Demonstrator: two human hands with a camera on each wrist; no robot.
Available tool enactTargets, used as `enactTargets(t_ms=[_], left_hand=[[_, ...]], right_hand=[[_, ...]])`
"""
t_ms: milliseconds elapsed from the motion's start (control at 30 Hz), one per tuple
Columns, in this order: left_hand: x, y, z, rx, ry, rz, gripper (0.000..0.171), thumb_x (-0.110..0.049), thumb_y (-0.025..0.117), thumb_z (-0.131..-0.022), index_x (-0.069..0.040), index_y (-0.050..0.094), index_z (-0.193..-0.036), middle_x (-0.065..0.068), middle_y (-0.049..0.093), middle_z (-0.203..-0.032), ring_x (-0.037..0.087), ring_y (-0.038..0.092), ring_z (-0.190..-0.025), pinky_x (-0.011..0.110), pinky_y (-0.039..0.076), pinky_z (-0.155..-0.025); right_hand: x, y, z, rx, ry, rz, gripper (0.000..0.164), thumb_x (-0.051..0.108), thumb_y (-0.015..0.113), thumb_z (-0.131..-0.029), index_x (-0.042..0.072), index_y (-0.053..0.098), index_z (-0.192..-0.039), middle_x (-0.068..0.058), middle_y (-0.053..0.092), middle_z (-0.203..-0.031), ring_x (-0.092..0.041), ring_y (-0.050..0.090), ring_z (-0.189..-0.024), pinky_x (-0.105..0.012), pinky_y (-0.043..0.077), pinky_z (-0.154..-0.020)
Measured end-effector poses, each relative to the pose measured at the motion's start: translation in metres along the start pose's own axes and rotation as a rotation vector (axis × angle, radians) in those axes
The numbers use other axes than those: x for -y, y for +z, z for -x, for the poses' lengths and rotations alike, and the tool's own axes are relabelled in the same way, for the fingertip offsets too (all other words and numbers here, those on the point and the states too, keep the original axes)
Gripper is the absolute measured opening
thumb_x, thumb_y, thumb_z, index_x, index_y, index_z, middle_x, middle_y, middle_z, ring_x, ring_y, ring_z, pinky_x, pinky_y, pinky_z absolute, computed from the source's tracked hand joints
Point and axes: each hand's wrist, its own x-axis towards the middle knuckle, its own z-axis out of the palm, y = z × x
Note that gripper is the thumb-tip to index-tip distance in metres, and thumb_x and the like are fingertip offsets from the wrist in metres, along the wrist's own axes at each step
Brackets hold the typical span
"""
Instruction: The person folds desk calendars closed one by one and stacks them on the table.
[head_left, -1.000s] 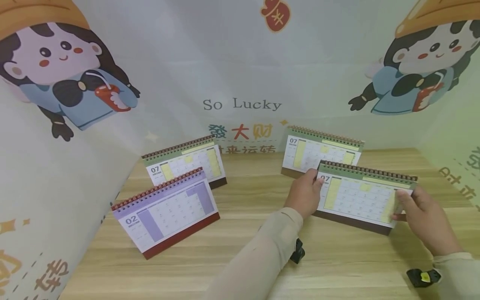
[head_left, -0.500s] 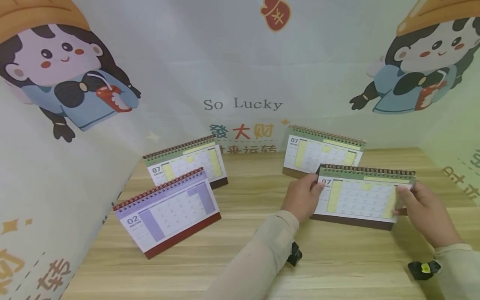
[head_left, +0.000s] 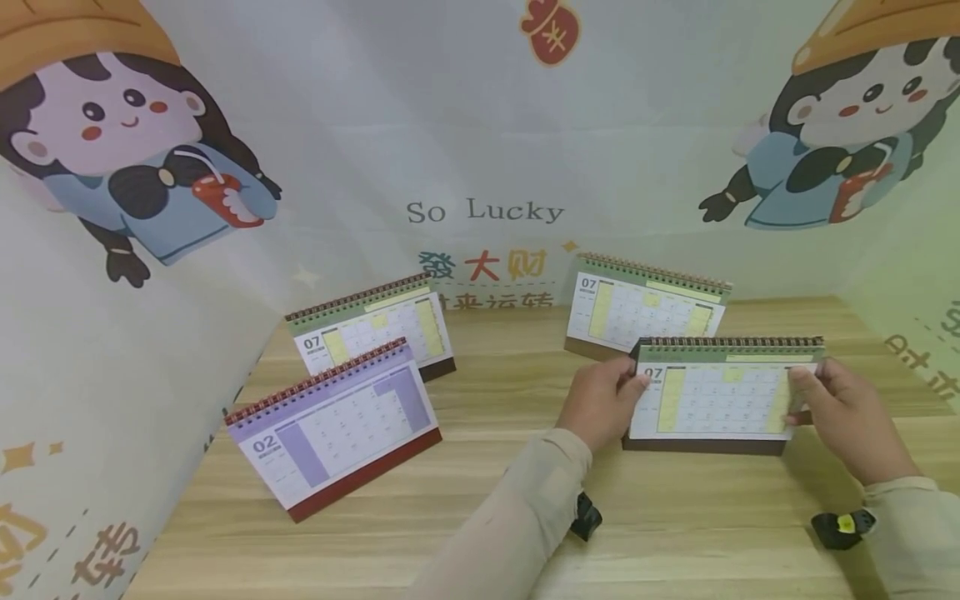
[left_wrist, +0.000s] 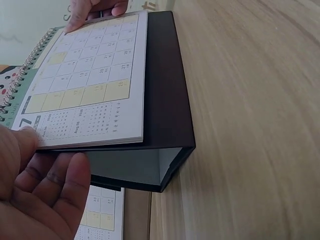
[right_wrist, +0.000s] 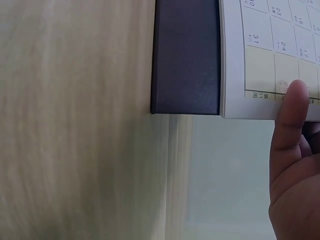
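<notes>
A spiral-bound desk calendar (head_left: 723, 400) with a green header, the number 07 and a dark brown base stands on the wooden table at the right. My left hand (head_left: 600, 402) holds its left side edge, thumb (left_wrist: 26, 140) on the front page and the other fingers behind. At the opposite edge, my right hand (head_left: 855, 417) pinches the calendar, its thumb (right_wrist: 294, 102) lying on the page over the yellow column. The left wrist view looks into the hollow triangular stand (left_wrist: 130, 167) of this calendar. The fingers behind the pages are partly hidden.
Behind it stands another green 07 calendar (head_left: 645, 300) with a lighter brown base. On the left, a purple 02 calendar (head_left: 345, 425) with a red base overlaps a green 07 calendar (head_left: 375, 321). Printed cloth walls (head_left: 480, 150) enclose the table (head_left: 495, 400) at the back and sides.
Both hands have turned the held calendar so its base lies nearly level across the head view; its right end has come slightly nearer. The other calendars have stayed in place.
</notes>
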Motion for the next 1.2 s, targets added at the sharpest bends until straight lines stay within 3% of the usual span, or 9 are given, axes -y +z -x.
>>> enactTargets(t_ms=[300,533,900,1200], left_hand=[[-0.001,0.001,0.006,0.001,-0.004,0.011,0.014,-0.024,0.064,-0.098,-0.013,0.066,-0.090,-0.008,0.058,-0.073,0.007,0.049,-0.063,0.021,0.039,-0.054],[-0.004,0.001,0.009,0.010,-0.018,0.039,0.014,-0.023,0.065,-0.098,-0.011,0.066,-0.091,-0.007,0.057,-0.071,0.007,0.048,-0.061,0.021,0.038,-0.052],[-0.005,0.000,0.013,0.037,-0.028,0.053,0.014,-0.021,0.068,-0.096,-0.011,0.064,-0.088,-0.007,0.061,-0.075,0.006,0.052,-0.064,0.021,0.043,-0.057],[-0.010,0.002,0.024,0.035,-0.003,0.003,0.015,-0.021,0.067,-0.097,-0.010,0.062,-0.087,-0.008,0.060,-0.072,0.004,0.051,-0.060,0.019,0.042,-0.050]], right_hand=[[-0.001,-0.001,-0.006,0.024,0.025,-0.022,0.043,0.032,0.037,-0.109,-0.008,0.051,-0.105,-0.018,0.063,-0.100,-0.006,0.063,-0.073,-0.027,0.055,-0.063],[-0.003,-0.002,-0.009,0.042,0.010,-0.073,0.047,0.036,0.035,-0.108,-0.008,0.048,-0.102,-0.020,0.054,-0.110,-0.001,0.060,-0.080,-0.027,0.057,-0.068],[-0.006,0.002,-0.017,0.075,-0.025,-0.117,0.046,0.034,0.032,-0.109,-0.009,0.047,-0.112,-0.021,0.050,-0.114,-0.001,0.057,-0.084,-0.026,0.057,-0.069],[-0.008,0.005,-0.025,0.071,-0.053,-0.146,0.044,0.033,0.034,-0.109,-0.009,0.048,-0.113,-0.002,0.056,-0.097,-0.004,0.057,-0.082,-0.025,0.057,-0.068]])
